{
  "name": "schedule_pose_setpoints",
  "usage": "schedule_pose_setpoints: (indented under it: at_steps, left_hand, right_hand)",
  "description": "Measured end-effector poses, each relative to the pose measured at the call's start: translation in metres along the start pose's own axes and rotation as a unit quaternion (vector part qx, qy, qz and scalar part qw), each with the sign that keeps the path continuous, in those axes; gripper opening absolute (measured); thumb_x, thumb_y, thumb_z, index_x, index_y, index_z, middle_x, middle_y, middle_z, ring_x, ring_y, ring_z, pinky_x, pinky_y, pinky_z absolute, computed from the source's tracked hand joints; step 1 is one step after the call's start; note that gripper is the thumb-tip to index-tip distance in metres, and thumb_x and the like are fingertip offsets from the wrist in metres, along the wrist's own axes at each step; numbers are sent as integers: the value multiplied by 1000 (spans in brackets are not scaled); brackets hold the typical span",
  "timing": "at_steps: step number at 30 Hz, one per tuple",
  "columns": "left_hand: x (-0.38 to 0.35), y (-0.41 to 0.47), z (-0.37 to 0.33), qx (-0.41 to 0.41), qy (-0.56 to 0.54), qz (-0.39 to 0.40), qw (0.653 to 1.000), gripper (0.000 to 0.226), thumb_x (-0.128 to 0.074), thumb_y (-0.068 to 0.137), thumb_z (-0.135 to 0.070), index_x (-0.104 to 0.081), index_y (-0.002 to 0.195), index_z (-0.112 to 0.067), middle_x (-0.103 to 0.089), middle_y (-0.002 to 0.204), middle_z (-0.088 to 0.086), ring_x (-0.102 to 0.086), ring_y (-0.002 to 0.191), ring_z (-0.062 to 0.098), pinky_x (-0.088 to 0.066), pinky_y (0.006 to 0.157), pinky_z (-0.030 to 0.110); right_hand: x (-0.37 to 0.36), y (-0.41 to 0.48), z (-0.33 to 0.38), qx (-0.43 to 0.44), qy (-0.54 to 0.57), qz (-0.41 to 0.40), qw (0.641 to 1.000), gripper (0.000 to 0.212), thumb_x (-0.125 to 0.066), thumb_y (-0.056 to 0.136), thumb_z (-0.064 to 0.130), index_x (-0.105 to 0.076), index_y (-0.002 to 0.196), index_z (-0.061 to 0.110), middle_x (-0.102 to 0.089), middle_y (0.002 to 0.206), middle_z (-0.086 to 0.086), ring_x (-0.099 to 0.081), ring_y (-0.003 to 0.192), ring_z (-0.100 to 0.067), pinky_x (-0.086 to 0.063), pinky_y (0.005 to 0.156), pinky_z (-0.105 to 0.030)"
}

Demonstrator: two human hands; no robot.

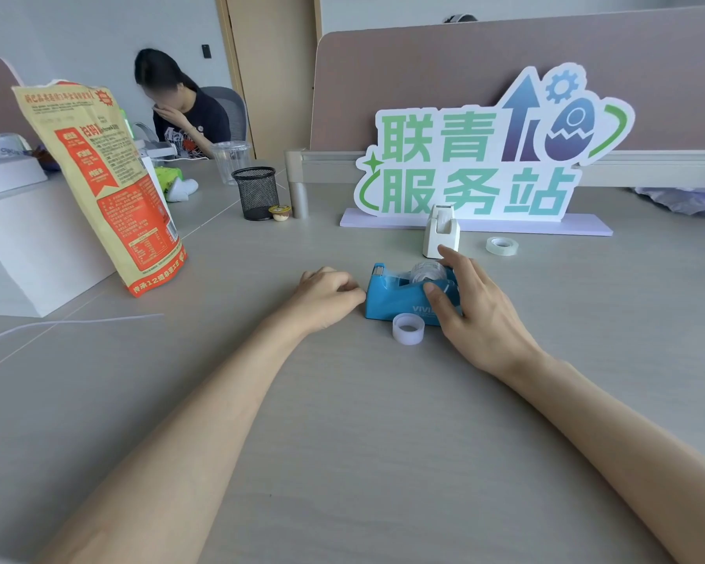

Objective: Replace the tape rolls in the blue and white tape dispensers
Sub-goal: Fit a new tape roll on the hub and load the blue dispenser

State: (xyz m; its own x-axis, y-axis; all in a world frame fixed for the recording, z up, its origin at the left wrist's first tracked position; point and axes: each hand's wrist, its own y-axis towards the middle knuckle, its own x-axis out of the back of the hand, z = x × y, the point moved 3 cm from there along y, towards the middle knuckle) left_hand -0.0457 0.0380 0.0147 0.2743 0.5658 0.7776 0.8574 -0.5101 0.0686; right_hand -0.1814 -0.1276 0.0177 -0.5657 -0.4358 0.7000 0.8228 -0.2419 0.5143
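A blue tape dispenser [397, 297] stands mid-table with a clear tape roll [426, 271] seated in its top. My right hand [471, 303] grips the dispenser's right end, thumb on the near side and fingers over the back by the roll. My left hand [328, 293] rests on the table with curled fingers, knuckles at the dispenser's left end, holding nothing visible. A small translucent empty-looking roll [408, 328] lies in front of the dispenser. The white tape dispenser [440, 232] stands behind, and a clear tape roll [502, 245] lies to its right.
A green-lettered sign [477, 164] stands at the back. A tall orange snack bag [106, 189] leans on a white box at left. A black mesh pen cup [256, 193], a small jelly cup [279, 212] and a plastic cup stand behind. A person sits far left.
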Motion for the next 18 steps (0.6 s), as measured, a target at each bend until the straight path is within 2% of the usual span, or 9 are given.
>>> schedule_pose_setpoints:
  at_steps: [4,7,9,11,13,15,18]
  left_hand:
    - [0,-1,0,0,18,-10,1000,6,-54,86,-28,-60,85,-29,-49,105,-4,-40,120,22,-35,90,29]
    - [3,-4,1,-27,-16,9,999,17,-53,85,-17,-58,85,-33,-52,102,-7,-45,120,21,-41,96,32]
    - [5,-9,0,-25,-60,50,997,21,-57,83,-15,-59,96,-31,-55,103,-11,-48,118,15,-42,93,29]
    - [6,-11,1,-23,-90,87,992,29,-67,80,-22,-59,108,-28,-59,114,-9,-51,117,9,-42,92,25]
    - [6,-10,1,-32,-95,97,990,41,-76,77,-32,-60,115,-25,-61,121,-9,-54,115,7,-43,97,26]
    - [4,-8,3,-36,-100,78,991,45,-78,76,-36,-62,115,-21,-64,118,-7,-57,111,8,-46,99,30]
    - [1,-5,6,-25,-108,-21,994,35,-79,75,-37,-65,101,-19,-68,102,-6,-62,97,11,-49,86,30]
  right_hand:
    - [1,-1,0,-4,7,3,1000,50,-47,98,31,-32,145,19,-49,140,-3,-49,122,-22,-34,88,-24]
    - [2,0,0,-22,22,5,1000,51,-49,97,32,-32,144,20,-51,140,-1,-52,117,-22,-34,85,-24]
    - [2,0,-1,-56,47,8,997,56,-50,95,38,-30,145,21,-52,139,0,-54,117,-23,-40,90,-29]
    - [3,1,-3,-93,85,14,992,62,-53,92,45,-30,145,24,-55,136,0,-56,119,-24,-46,99,-39]
    - [5,1,-5,-119,112,18,986,62,-57,89,47,-35,143,26,-58,128,3,-59,114,-23,-48,99,-39]
    - [9,0,-7,-136,140,28,980,57,-65,87,44,-45,137,25,-60,121,7,-61,109,-17,-49,94,-29]
    - [14,-3,-11,-132,180,63,973,43,-74,83,35,-58,123,27,-70,110,12,-68,99,-4,-53,88,-22]
